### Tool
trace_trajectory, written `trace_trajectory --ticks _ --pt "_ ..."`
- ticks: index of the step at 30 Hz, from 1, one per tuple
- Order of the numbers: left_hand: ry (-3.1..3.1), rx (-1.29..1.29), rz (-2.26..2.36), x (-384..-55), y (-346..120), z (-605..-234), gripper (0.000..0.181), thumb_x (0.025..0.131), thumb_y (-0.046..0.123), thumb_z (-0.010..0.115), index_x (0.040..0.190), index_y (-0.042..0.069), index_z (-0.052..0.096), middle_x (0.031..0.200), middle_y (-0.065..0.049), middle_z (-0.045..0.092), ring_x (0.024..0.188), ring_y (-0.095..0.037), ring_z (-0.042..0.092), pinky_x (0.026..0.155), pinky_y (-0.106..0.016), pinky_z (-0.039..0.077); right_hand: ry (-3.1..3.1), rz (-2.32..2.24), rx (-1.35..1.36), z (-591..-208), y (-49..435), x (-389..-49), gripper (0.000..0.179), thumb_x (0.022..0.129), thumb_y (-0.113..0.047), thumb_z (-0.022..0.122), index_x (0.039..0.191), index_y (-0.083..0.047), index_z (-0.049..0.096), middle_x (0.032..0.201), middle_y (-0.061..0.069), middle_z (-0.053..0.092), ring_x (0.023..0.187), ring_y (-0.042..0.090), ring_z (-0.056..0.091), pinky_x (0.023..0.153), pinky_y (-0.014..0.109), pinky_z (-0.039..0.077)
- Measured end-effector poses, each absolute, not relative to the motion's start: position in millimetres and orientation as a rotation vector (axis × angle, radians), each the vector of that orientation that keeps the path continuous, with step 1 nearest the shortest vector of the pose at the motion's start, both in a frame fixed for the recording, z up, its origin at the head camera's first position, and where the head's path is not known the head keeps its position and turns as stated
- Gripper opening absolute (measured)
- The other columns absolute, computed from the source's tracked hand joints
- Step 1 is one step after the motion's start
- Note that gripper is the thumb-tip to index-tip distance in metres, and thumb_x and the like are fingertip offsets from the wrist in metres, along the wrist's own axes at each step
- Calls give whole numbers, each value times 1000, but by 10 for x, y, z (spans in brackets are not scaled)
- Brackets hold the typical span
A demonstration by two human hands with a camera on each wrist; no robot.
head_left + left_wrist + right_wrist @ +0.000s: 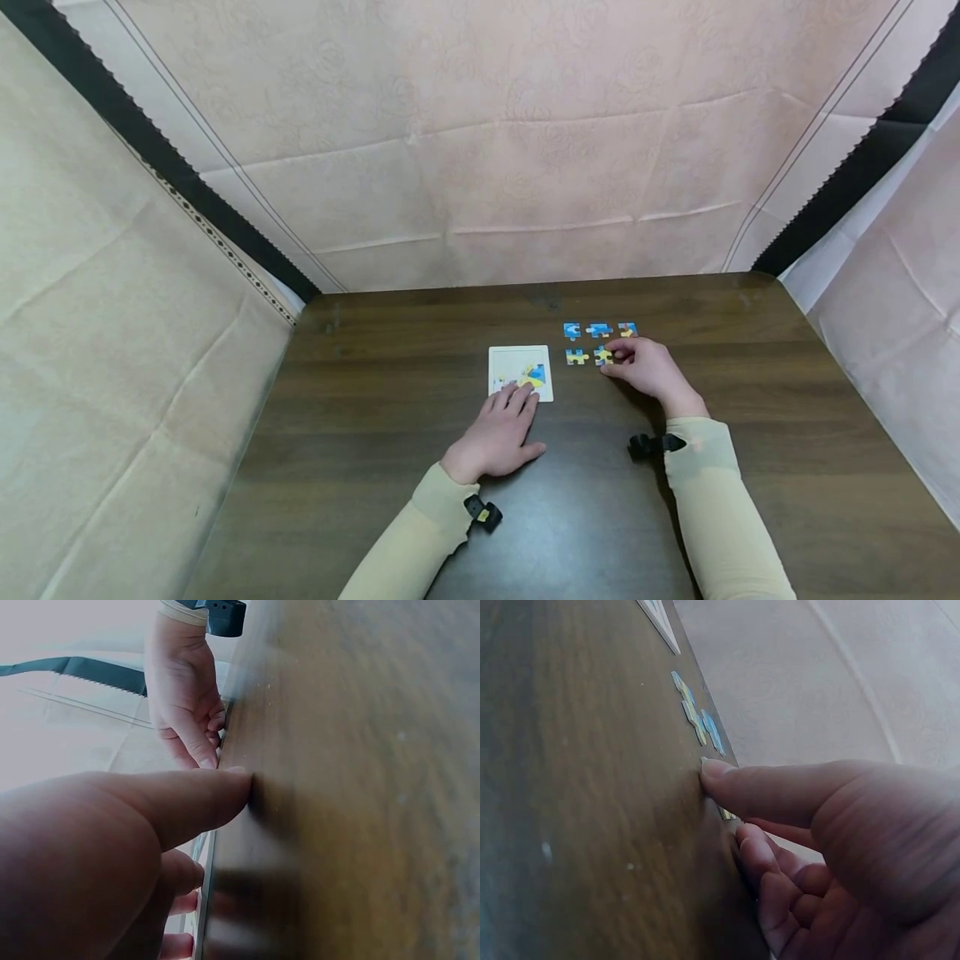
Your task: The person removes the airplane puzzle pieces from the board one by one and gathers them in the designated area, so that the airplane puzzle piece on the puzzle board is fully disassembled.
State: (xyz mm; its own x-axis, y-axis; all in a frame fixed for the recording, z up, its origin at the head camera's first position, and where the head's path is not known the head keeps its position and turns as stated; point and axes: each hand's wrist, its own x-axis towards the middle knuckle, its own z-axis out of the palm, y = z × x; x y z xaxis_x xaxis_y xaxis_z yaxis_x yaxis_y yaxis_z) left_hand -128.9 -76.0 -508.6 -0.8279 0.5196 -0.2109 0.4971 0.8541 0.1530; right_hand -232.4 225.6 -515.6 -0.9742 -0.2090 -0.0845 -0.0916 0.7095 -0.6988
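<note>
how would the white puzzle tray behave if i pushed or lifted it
The white puzzle tray looks thin with straight edges, so it's probably light and fairly stiff. Lying flat on the smooth-looking table, it would likely slide rather than tip when pushed.

We're inside a curtained-off booth here, home or lab I can't tell: pale cloth walls rising left, right and far, dark bands slanting down both far corners, and a brown wood-grain table hemmed in between.
</note>
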Motion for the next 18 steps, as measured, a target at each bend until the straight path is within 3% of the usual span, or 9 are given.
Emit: trace_trajectory --ticks 18 --pt "2795 790 133 -1285 -783 -5056 78 108 54 56 169 12 33 176 -7 23 162 -32 20 129 -48 23 2769 -1110 -290 -5174 2270 -2334 43 97 -23 82 132 -1 72 120 18 65 99 31 61 91 51 52"
